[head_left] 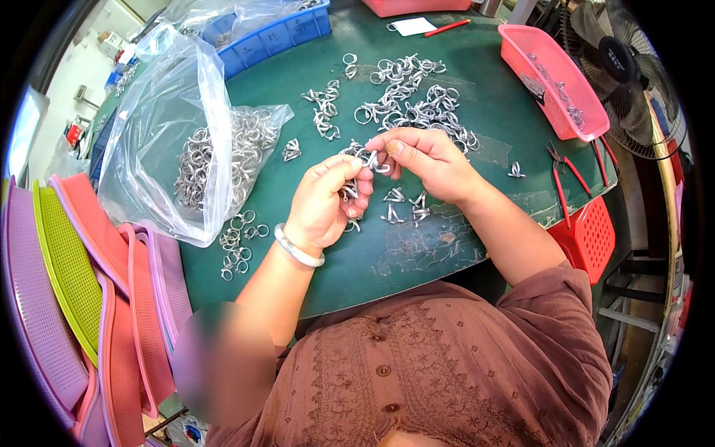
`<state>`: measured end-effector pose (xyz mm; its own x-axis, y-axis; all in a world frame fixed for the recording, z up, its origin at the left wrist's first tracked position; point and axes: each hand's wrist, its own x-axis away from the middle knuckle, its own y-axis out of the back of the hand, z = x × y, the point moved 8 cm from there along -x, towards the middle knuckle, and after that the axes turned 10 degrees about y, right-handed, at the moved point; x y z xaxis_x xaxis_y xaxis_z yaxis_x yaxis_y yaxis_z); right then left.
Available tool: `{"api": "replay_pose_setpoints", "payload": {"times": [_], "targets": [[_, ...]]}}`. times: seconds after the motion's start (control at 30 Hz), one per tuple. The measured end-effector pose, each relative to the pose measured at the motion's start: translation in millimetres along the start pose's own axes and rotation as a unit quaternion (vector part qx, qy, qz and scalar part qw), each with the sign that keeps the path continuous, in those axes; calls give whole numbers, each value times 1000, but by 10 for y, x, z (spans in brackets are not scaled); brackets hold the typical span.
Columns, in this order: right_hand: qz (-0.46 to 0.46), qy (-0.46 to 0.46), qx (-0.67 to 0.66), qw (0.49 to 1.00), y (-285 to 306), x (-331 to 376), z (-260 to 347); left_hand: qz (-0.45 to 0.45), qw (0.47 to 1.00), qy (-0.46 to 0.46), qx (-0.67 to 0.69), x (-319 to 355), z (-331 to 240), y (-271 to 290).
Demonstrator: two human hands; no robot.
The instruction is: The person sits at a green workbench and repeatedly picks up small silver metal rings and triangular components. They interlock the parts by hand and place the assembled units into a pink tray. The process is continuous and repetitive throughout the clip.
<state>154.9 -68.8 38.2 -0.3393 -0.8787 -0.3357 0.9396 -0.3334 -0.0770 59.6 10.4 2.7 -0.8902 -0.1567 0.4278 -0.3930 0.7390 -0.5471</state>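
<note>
Over the green table (428, 287), my left hand (316, 201) is closed round several silver-coloured metal rings (348, 191). Its thumb and fingertips meet those of my right hand (439, 164), which pinches a metal ring (379, 167) between thumb and forefinger. Fingers partly hide both this ring and those in the left hand. Just below the right hand stand several loose rings (419, 209). A large heap of rings (424, 112) lies beyond the hands, with a smaller cluster (325, 112) to its left. Near my left wrist rests another group of rings (236, 249).
At left, a clear plastic bag (160, 97) bulges with rings, before a blue crate (279, 33). Stacked coloured baskets (71, 283) crowd the table's left side. To the right are a pink basket (518, 48), red-handled pliers (560, 190) and a fan (618, 59). A red pencil (447, 28) lies at the back.
</note>
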Motion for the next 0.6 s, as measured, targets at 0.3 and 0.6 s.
{"api": "replay_pose_setpoints", "payload": {"times": [0.3, 0.6], "targets": [[11, -57, -15, 998, -51, 20, -28, 27, 999, 23, 39, -5, 20, -15], [-6, 54, -62, 997, -74, -11, 126, -37, 996, -61, -53, 31, -51, -2]]}}
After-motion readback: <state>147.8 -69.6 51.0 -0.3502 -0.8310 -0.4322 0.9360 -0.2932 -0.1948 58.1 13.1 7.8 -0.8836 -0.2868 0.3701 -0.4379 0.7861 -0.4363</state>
